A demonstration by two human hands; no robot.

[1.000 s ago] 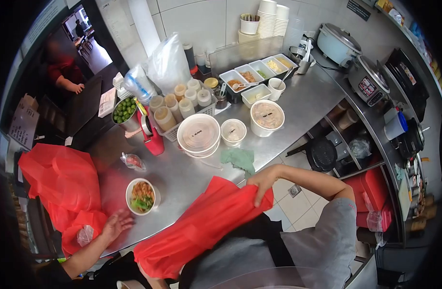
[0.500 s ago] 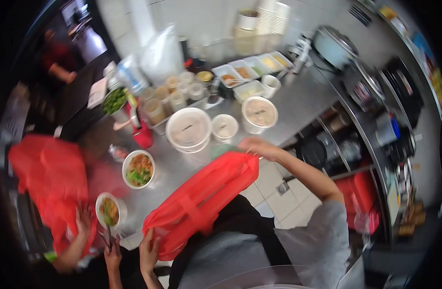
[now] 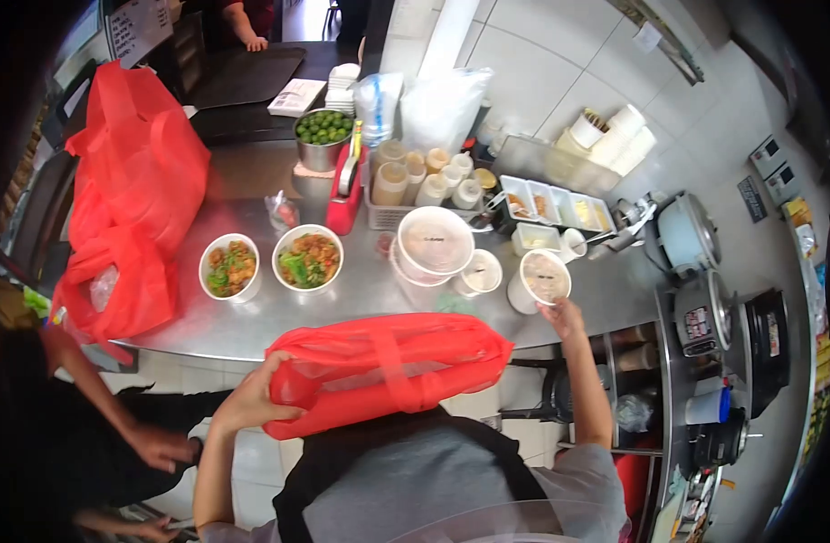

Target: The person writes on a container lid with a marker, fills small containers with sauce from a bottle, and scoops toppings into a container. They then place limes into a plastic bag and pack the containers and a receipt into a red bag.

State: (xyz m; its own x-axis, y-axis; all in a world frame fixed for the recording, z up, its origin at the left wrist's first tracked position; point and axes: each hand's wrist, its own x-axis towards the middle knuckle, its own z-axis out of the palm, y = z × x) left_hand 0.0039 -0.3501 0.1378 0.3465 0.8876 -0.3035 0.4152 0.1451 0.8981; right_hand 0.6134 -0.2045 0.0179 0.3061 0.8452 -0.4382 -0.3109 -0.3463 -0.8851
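Note:
My left hand (image 3: 256, 398) grips the left rim of a red cloth carrier bag (image 3: 392, 371), which lies open-mouthed against my front. At the right, my right hand (image 3: 564, 321) has its fingers curled against the near side of a lidded white paper tub (image 3: 540, 282) on the steel counter. Left of that tub stand a smaller lidded tub (image 3: 477, 273) and a large lidded container (image 3: 436, 242). Two open bowls of food with green vegetables, one left (image 3: 230, 269) and one right (image 3: 308, 260), sit farther left.
A full red bag (image 3: 134, 181) stands on the counter's left end. A co-worker's hand (image 3: 164, 447) is low at the left. Along the back are a tape dispenser (image 3: 345, 185), a pot of green limes (image 3: 323, 140), sauce bottles (image 3: 415, 176) and a topping tray (image 3: 559, 206).
My right hand has left the bag's right end and moved to the lidded tub. The co-worker's hands have drawn back from the open bowls. My view has turned.

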